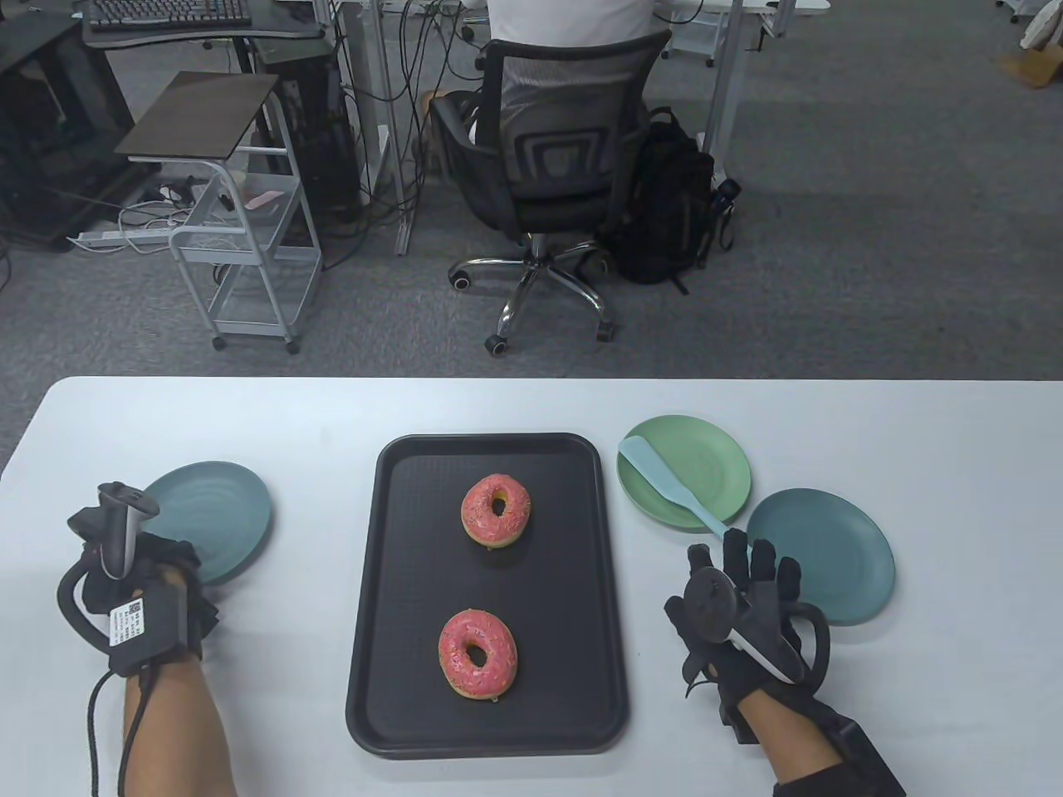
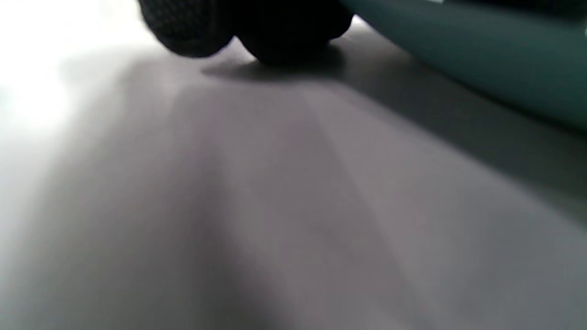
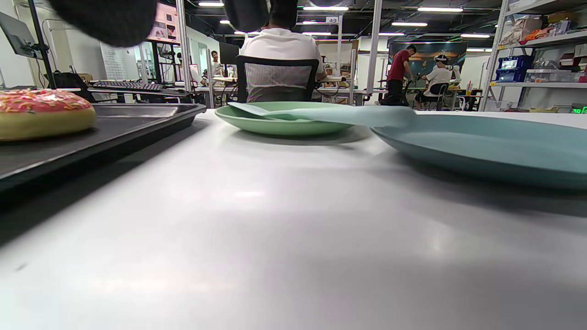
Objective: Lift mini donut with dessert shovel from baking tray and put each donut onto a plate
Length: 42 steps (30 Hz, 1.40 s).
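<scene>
A black baking tray (image 1: 399, 581) lies mid-table with two pink-frosted donuts, one at the back (image 1: 496, 510) and one at the front (image 1: 477, 653). The pale blue dessert shovel (image 1: 664, 481) lies across a green plate (image 1: 706, 465), its handle pointing at my right hand (image 1: 747, 564). That hand lies flat on the table with straight fingers, just short of the handle's end, holding nothing. A teal plate (image 1: 830, 573) sits right of it. My left hand (image 1: 166, 573) rests loosely curled and empty beside another teal plate (image 1: 224, 515); its fingertips (image 2: 192, 32) touch the table.
The white table (image 1: 531, 407) ends at its far edge, with a person in an office chair (image 1: 548, 166) and a wheeled cart (image 1: 241, 241) beyond. The right wrist view shows the donut (image 3: 41, 114), tray (image 3: 137, 119), shovel (image 3: 330, 114) and both plates low ahead.
</scene>
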### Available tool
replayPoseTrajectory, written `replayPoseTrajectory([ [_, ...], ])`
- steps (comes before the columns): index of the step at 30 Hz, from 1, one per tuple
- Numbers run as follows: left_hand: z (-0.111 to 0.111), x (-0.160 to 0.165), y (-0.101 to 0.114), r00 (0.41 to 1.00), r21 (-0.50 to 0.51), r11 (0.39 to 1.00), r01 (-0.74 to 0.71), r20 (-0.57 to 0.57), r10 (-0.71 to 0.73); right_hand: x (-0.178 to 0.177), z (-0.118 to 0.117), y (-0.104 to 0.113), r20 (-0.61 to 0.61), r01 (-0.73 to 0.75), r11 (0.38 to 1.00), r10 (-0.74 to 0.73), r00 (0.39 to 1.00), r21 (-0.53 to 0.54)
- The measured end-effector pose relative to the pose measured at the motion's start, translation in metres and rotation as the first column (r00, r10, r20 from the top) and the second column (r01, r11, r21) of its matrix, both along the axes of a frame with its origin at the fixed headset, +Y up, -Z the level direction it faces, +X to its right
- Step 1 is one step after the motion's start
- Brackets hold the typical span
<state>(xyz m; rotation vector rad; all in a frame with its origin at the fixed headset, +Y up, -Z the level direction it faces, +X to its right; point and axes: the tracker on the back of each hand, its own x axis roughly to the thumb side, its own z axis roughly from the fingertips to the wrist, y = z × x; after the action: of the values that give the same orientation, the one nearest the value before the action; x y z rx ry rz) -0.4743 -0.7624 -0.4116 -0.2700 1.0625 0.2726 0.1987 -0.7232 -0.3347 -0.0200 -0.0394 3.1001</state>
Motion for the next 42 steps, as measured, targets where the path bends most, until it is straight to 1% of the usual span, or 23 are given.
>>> replayPoseTrajectory([
  [3,0.005,-0.005,0.002,0.996,0.044,0.995,-0.090,-0.013,0.090,0.000,0.000,0.000,0.001,0.010,1.000,-0.010,1.000,0.000],
  [6,0.009,-0.008,0.009,0.995,0.078,0.992,-0.098,-0.002,0.098,0.000,0.000,0.001,-0.003,0.010,1.000,-0.010,1.000,-0.003],
  [7,0.010,-0.009,0.013,0.991,0.101,0.986,-0.131,0.000,0.132,0.000,0.000,0.001,-0.004,0.011,1.000,-0.011,1.000,-0.004],
  [10,0.015,-0.006,0.029,0.995,0.185,0.977,-0.102,0.010,0.102,0.003,0.001,0.002,0.002,0.021,1.000,-0.021,1.000,0.000],
  [13,0.021,-0.001,0.045,0.994,0.252,0.962,-0.106,0.013,0.106,0.007,0.001,0.005,0.012,0.039,0.999,-0.039,0.999,0.004],
  [16,0.029,0.008,0.062,0.997,0.308,0.949,-0.073,0.020,0.070,0.010,0.002,0.009,0.021,0.056,0.998,-0.057,0.998,0.013],
  [19,0.035,0.021,0.077,0.989,0.378,0.914,-0.147,0.061,0.134,0.014,0.001,0.011,0.030,0.073,0.997,-0.073,0.997,0.019],
  [22,0.040,0.042,0.091,0.970,0.409,0.881,-0.237,0.150,0.191,0.019,0.001,0.012,0.041,0.083,0.996,-0.084,0.996,0.016],
  [28,0.053,0.098,0.114,0.905,0.408,0.823,-0.395,0.327,0.273,0.029,0.000,0.013,0.064,0.119,0.993,-0.120,0.991,0.017],
  [30,0.060,0.125,0.117,0.860,0.399,0.784,-0.475,0.399,0.318,0.034,-0.002,0.010,0.082,0.110,0.994,-0.110,0.990,0.010],
  [33,0.069,0.161,0.116,0.795,0.363,0.744,-0.561,0.487,0.361,0.040,-0.003,0.009,0.102,0.102,0.995,-0.102,0.990,0.004],
  [36,0.082,0.199,0.114,0.741,0.307,0.745,-0.592,0.572,0.352,0.043,-0.003,0.009,0.112,0.116,0.993,-0.115,0.987,0.002],
  [39,0.095,0.229,0.109,0.692,0.259,0.754,-0.604,0.640,0.334,0.042,-0.002,0.009,0.104,0.110,0.994,-0.110,0.988,0.001],
  [42,0.105,0.248,0.099,0.645,0.220,0.740,-0.636,0.677,0.354,0.040,-0.002,0.010,0.098,0.106,0.994,-0.106,0.989,0.004],
])
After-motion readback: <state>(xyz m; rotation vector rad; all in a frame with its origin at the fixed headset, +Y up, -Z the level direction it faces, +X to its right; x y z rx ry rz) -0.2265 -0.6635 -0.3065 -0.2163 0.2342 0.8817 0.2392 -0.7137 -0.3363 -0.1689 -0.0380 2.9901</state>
